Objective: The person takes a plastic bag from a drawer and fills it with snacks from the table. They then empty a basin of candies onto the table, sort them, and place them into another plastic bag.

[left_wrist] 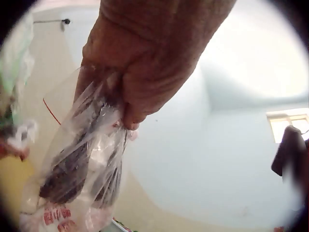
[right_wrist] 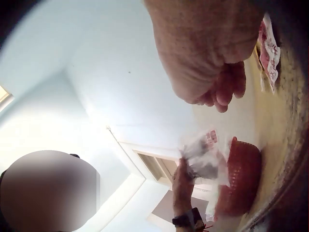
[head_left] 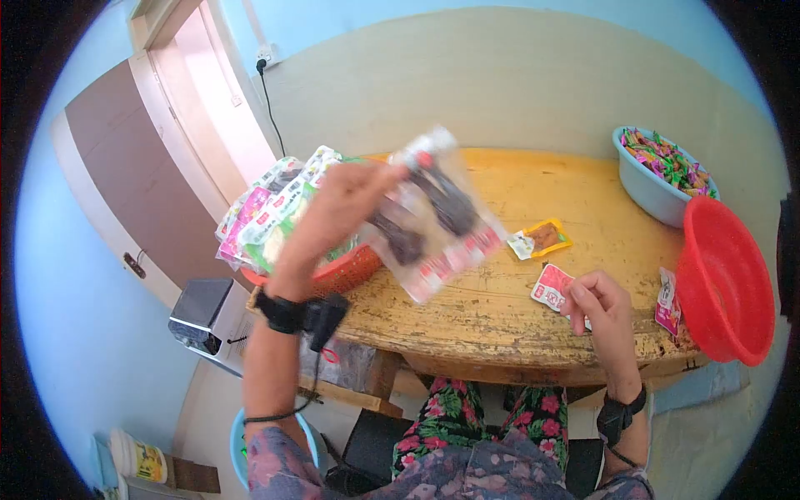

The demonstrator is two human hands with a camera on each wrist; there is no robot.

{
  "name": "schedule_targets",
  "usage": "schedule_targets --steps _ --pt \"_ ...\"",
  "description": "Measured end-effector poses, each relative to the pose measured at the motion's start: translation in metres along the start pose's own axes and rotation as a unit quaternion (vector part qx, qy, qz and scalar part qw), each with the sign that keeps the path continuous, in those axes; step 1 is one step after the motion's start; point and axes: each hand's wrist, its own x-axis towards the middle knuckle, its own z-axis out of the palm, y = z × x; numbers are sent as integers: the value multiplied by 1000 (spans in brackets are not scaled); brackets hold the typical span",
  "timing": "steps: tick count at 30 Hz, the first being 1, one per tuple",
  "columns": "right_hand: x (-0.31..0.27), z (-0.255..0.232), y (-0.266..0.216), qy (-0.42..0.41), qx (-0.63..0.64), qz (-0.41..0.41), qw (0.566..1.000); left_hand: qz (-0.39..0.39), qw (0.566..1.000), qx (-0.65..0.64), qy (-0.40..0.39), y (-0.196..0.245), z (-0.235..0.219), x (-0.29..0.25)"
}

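My left hand [head_left: 346, 200] pinches a clear plastic bag [head_left: 429, 237] by its upper part, raised over the table's left half. Two dark, elongated pieces show through the film, and red print runs along the bag's lower edge. Film hangs creased below the fingers in the left wrist view. Loosely bent, the fingers of my right hand [head_left: 604, 312] hold nothing visible; the hand overlaps a small red-and-white packet [head_left: 550, 286] near the front edge. Beyond that packet lies a yellow-edged sachet [head_left: 543, 239] with brown contents.
At left, a red-orange basket [head_left: 354, 268] holds several stacked bags [head_left: 279, 217]. A red basin [head_left: 725, 275] stands tilted at the right edge, beside a pink packet [head_left: 668, 302]. Behind it, a light-blue basin [head_left: 640, 179] holds colourful wrapped pieces. The wooden table [head_left: 467, 321] has a curved front edge.
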Motion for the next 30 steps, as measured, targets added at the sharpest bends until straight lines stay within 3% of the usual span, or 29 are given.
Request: schedule_targets --steps 2,3,6,9,12,17,20,26,30 --pt "-9 2 -1 5 12 5 1000 3 997 -8 83 3 -29 1" --pt "-13 3 0 6 16 8 1000 24 990 65 125 -5 -48 4" --pt "-21 7 6 12 34 11 999 43 985 56 155 -19 -83 8" --pt "-27 14 14 22 59 6 998 32 973 180 143 -34 -103 5" --pt "-31 19 19 21 72 11 997 -22 993 96 65 -46 -95 -7" --pt "-38 21 25 7 65 34 997 -152 986 66 23 -76 -111 -12" --pt "-45 19 26 1 54 38 998 -190 980 39 51 -92 -108 -15" --pt "-52 22 35 -5 67 51 996 -144 986 68 40 -127 -103 5" --pt "-58 25 30 -7 73 70 995 -129 967 218 33 -143 -98 5"
